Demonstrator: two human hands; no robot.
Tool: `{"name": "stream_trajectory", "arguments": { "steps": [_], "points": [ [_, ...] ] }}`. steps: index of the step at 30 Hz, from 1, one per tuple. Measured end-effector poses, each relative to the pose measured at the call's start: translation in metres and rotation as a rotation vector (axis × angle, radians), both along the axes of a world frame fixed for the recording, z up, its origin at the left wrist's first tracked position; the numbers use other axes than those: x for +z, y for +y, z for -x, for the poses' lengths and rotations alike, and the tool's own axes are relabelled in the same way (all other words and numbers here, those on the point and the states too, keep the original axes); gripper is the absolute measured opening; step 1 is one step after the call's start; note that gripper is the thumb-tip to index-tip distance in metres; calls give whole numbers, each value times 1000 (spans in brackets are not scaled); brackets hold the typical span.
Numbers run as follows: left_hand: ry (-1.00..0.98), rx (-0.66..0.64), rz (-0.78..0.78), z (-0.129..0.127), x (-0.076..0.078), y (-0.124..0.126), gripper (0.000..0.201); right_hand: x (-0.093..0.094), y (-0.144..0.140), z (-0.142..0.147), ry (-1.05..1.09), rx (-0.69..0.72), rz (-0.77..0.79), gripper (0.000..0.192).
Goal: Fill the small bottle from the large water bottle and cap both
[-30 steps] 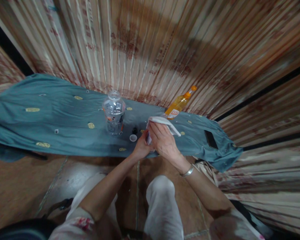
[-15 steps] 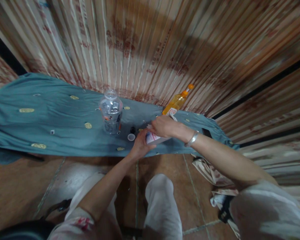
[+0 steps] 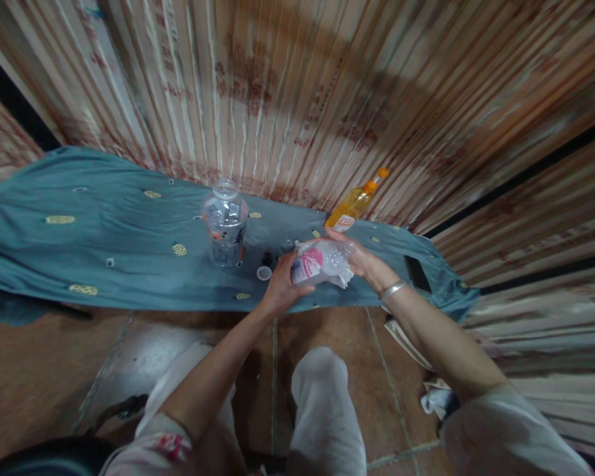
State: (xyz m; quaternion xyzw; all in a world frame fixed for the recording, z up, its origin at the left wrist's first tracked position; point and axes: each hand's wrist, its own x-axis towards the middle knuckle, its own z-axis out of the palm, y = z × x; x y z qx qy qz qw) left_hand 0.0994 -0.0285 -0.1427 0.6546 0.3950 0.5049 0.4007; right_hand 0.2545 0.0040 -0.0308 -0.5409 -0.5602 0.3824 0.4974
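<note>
Striped curtains (image 3: 277,86) hang behind the blue-green counter (image 3: 123,228). On it stands a big clear bottle (image 3: 227,231). Over it, my half-closed left hand (image 3: 279,284) and right hand (image 3: 363,260) hold a smaller clear bottle (image 3: 322,261) by its ends, a white cloth (image 3: 345,277) against it.

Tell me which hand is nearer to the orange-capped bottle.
Right. The right hand is just in front of the orange-capped bottle, near its base; the left hand is farther off, to its left.
</note>
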Motion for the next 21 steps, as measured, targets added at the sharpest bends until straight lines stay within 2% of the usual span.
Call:
{"name": "stream_trajectory", "arguments": {
  "steps": [6,10,16,19,21],
  "points": [
    [-20,39,33,-6,-5,3,81,-31,-12,15,369,7,122,54],
    [-69,37,67,-12,-8,2,80,-54,-19,21,587,-74,172,45],
    [-91,37,89,-13,1,0,83,-80,-26,33,573,-71,249,29],
    [-89,32,99,-14,5,-1,83,-87,-27,32,576,-58,251,31],
    [-85,34,111,-15,8,-1,80,-92,-27,29,496,-56,201,33]
  ]
}}
